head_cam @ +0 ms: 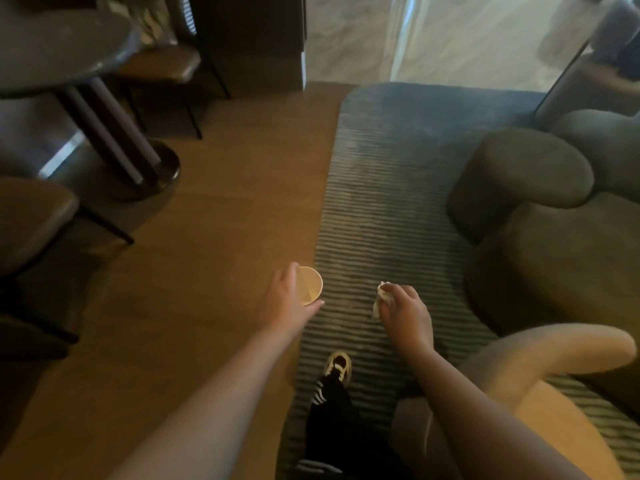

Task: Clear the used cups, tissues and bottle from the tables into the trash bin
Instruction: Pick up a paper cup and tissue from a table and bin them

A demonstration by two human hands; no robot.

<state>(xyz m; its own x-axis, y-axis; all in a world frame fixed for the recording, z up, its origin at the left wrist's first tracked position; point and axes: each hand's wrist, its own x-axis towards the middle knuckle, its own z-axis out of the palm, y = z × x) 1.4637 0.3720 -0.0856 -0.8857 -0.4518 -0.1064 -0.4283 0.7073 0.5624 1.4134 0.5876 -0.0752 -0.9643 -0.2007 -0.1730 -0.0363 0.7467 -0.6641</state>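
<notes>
With our left hand [289,299] gripping the paper cup [310,285] and right hand [403,311] clenching the tissue [378,303] mid-frame, a loosened hold could drop either onto the rug [388,202]

Paper cups: one [309,285]
Crumpled tissues: one [381,299]
Hands: two, left [287,299] and right [403,311]
Round counters: one [52,46]
Shoes: one [338,365]
Striped rugs: one [388,202]

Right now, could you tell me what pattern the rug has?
The rug has dark-and-light stripes, seen in the head view.
</notes>
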